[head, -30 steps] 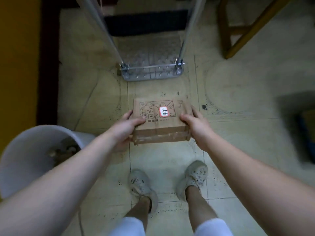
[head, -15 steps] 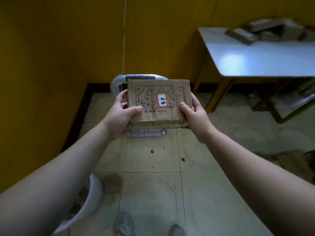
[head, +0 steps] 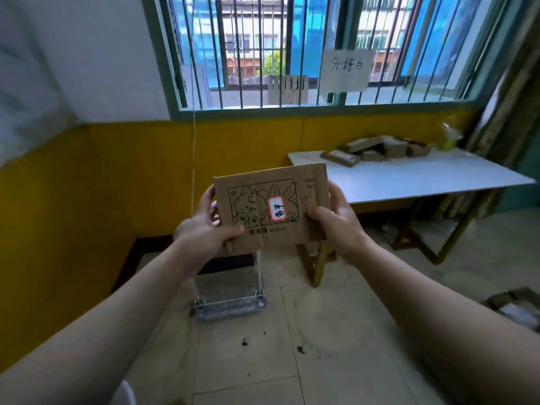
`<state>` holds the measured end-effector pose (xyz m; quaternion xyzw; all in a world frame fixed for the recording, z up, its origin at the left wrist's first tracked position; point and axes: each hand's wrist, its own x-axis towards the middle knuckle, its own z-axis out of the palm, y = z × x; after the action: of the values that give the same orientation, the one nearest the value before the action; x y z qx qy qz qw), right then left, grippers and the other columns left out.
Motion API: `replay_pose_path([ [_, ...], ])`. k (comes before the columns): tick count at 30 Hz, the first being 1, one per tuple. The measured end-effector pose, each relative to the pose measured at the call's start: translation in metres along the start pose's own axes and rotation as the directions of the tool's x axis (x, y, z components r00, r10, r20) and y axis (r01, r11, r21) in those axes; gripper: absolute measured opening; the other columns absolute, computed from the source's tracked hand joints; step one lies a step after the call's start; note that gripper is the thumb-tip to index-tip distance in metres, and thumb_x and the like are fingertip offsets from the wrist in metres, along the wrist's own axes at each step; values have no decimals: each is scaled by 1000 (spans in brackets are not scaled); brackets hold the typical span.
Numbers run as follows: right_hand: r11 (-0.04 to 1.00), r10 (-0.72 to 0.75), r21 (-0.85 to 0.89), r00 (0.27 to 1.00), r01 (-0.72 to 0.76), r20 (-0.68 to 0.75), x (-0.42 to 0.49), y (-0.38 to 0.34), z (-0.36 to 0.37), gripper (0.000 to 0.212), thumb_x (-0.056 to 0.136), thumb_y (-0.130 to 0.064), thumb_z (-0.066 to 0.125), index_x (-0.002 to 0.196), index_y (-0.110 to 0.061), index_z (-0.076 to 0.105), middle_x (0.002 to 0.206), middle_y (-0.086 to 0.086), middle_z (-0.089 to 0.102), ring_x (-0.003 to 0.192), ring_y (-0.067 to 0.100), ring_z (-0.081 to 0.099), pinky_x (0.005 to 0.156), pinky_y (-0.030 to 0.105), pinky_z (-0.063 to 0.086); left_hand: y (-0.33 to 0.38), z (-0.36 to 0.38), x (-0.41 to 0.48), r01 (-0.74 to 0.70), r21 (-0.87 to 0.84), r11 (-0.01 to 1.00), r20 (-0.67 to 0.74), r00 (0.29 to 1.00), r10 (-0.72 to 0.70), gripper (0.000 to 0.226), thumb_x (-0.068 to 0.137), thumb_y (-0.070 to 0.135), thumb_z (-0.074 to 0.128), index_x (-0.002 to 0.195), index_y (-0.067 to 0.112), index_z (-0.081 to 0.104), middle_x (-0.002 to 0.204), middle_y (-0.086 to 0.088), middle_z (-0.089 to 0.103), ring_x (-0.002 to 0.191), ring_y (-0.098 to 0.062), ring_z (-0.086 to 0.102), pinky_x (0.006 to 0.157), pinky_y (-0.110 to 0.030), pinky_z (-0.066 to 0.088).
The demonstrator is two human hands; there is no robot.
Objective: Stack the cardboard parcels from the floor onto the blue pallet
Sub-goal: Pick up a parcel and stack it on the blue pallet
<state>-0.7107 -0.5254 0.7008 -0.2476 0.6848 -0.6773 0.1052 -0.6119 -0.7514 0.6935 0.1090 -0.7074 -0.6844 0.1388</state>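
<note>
From the head camera: I hold one flat cardboard parcel [head: 271,209] up in the air with both hands, its broad face tilted toward me, in front of the left corner of the white table [head: 423,176]. The parcel is a thin brown rectangle with soft, worn edges. A black line cartoon is printed on it, and a small white sticker [head: 276,209] with a red rim and rounded corners sits on the drawing.

My left hand [head: 204,229] clamps the parcel's left edge, thumb lying across the lower front, fingers behind. My right hand [head: 336,220] grips the right edge, thumb pressed on the front and fingers curled round the side.

The table has a smooth, pale, glossy top on angled wooden legs. At the far side of the table top lies a loose heap of small brown boxes [head: 377,149], tipped at odd angles.

On the window bars above the table hangs a sheet of white paper [head: 346,70] with handwritten characters. On the floor to the left of the table stands a shiny metal trolley plate [head: 230,306] with a studded surface and thin upright tubes.

The floor under the table is pale square tile, scuffed and spotted dark. On the floor to the right of the table sits a blurred open carton [head: 517,309].
</note>
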Motion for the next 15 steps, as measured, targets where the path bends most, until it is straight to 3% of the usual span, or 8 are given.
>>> replay_pose_path([
  [3,997,58,-54,995,-62,-75,-31,-10,-21,49,78,-37,56,122,-51,41,112,-3,60,99,21,65,77,41,58,12,24,-9,-17,-26,1000,128,992,20,88,77,3,71,141,43,27,125,-1,53,103,-20,59,63,-25,56],
  [6,993,77,-77,979,-93,-190,-67,-15,-52,51,80,-36,55,129,-41,41,110,-5,63,95,16,67,70,35,57,18,60,-15,-7,-59,998,250,968,21,85,76,5,73,139,41,31,126,-4,51,104,-24,61,68,-31,58],
  [11,988,57,-107,919,-107,-391,-138,-30,-117,29,90,-26,51,114,-41,50,110,-2,64,98,20,65,71,37,55,23,149,-34,25,-74,997,402,916,7,74,78,10,73,125,50,32,116,1,53,92,-16,65,63,-27,56],
  [15,983,49,-132,873,-129,-485,-198,-46,-179,26,90,-28,49,112,-40,54,108,1,67,91,18,68,66,31,56,27,231,-53,36,-71,997,512,859,5,75,80,12,72,130,46,29,118,-2,56,91,-17,68,65,-32,58],
])
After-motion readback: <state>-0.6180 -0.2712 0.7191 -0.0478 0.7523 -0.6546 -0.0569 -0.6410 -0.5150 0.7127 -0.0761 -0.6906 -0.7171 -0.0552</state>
